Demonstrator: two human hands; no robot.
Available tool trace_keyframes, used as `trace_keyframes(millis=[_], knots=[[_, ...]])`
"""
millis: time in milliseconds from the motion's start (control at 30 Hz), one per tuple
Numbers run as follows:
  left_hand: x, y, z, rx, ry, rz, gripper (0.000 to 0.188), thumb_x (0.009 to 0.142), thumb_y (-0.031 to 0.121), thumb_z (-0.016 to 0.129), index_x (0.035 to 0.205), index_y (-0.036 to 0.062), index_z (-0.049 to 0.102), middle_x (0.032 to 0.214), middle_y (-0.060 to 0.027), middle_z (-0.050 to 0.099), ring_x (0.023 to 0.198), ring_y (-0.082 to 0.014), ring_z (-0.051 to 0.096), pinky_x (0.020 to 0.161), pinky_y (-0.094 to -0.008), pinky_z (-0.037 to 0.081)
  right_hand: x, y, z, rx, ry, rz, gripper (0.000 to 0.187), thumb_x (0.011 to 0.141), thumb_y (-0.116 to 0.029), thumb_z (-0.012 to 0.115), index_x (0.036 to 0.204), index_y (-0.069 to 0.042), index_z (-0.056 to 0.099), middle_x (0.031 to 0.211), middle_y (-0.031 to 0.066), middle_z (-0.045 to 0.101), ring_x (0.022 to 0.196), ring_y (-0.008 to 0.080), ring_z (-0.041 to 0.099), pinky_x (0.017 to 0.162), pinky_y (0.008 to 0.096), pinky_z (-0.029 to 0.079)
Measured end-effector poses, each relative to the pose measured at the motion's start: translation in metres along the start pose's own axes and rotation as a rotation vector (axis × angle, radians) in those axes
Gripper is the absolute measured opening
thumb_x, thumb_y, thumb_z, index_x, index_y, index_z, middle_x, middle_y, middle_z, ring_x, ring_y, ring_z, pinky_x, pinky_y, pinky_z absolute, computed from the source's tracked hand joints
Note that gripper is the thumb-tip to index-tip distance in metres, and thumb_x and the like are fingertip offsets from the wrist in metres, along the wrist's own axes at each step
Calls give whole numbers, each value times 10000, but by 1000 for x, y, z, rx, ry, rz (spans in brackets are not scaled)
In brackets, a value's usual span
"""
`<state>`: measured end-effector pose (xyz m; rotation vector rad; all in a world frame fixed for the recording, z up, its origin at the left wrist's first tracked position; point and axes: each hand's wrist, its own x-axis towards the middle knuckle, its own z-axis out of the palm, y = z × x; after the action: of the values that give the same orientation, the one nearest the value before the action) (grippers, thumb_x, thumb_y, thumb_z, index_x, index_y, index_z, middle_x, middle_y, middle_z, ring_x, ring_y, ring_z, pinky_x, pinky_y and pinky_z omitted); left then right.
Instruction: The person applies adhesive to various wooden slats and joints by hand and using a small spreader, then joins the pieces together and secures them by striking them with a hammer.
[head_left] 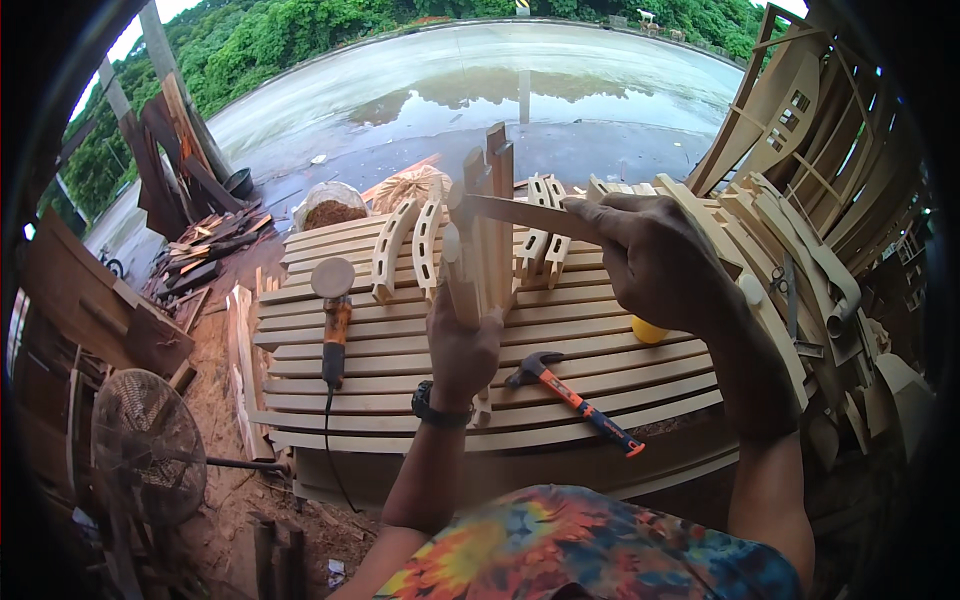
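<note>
My left hand [465,350], with a dark watch on its wrist, is closed round a bundle of upright wooden slats [490,235]; some have rounded ends. My right hand [660,255] grips one end of a flat, narrow strip [535,216], whose far end meets a slat's rounded top. Whether this strip is a file or a piece of wood I cannot make out. Curved wooden rails with slots [393,250] lie on both sides of the bundle. Close to my left hand rests a claw hammer [575,398] with an orange and black handle.
Parallel wooden slats [400,402] form the work surface. An orange sander [336,325] with a round pad and cord lies at left. A yellow round object [648,330] sits below my right hand. A fan [148,447] stands at lower left; wooden parts [800,270] are piled right.
</note>
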<state>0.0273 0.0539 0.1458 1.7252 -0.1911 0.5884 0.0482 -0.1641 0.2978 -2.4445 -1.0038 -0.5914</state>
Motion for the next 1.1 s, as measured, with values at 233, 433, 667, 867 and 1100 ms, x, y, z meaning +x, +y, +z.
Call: trace_keyframes(millis=[233,433,667,867,1100], knots=[[-1,-4,4,-57,47,26,339,844,5,629,1177,-46,588,977,-147,694,863,-236,692,808,-371,555,-11,-6,-2,28,6,-39,404,810,61,575,1186,39,722,972,252,728,758,370,726,713,461,580],[0,-4,3,-66,40,51,349,846,-14,627,1190,-44,579,1015,-143,692,882,-217,693,810,-358,558,-17,8,8,-15,137,-103,356,852,56,606,1168,-22,750,1067,191,755,847,348,745,774,423,607],[1,-9,2,-23,17,35,369,849,-17,619,1212,-46,556,1020,-149,690,882,-216,697,797,-347,563,-22,9,19,-82,188,-162,369,814,81,658,1142,-49,764,1105,130,764,907,296,728,803,395,611],[-1,-7,2,-67,-3,-20,619,809,-41,592,1419,1,495,1078,-188,698,962,-301,695,878,-411,546,-24,5,7,-106,112,-166,450,776,104,656,1165,-90,772,1152,118,760,930,272,690,821,367,585],[0,-3,4,-77,11,11,352,840,-10,621,1188,-43,573,1024,-153,695,894,-236,703,823,-362,566,-15,5,7,-245,197,-176,348,791,36,704,1099,-102,788,1098,41,761,929,228,667,816,368,582]])
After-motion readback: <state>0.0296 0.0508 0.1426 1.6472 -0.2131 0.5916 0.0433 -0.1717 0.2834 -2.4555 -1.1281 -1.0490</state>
